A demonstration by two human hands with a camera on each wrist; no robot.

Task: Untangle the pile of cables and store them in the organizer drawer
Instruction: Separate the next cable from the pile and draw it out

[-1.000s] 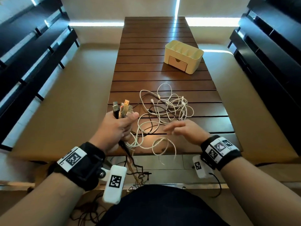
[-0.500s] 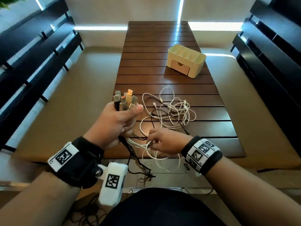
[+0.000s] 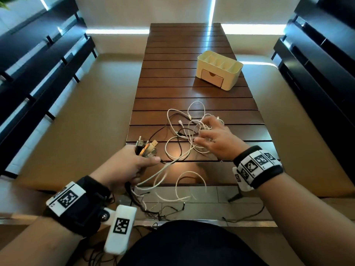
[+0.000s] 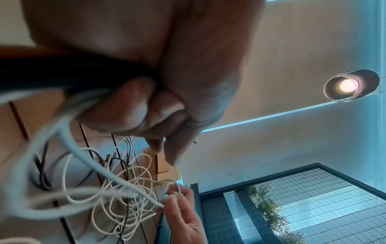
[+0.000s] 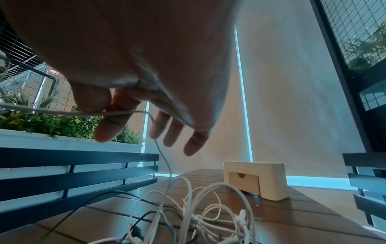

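Observation:
A tangle of white and black cables [image 3: 192,131] [image 5: 200,219] lies on the near half of the slatted wooden table [image 3: 182,45]. My left hand [image 3: 134,166] [image 4: 146,107] grips a bundle of cables just below their USB plugs [image 3: 147,147], at the table's near left corner. My right hand [image 3: 207,135] [image 5: 129,115] hovers over the tangle with fingers spread and pinches one thin white cable [image 5: 165,161] between thumb and forefinger, lifting it. The cream organizer [image 3: 219,70] [image 5: 271,178] stands farther back on the right, with its drawer [image 3: 212,78] closed.
Loose cable loops [image 3: 190,181] hang off the table's near edge toward the floor. Dark slatted benches [image 3: 38,77] [image 3: 317,73] run along both sides of the table. The top compartments of the organizer look empty.
My right hand moved from the near edge forward and to the right into the tangle and took up a white cable. My left hand dropped lower, with the plugs tilted to the right.

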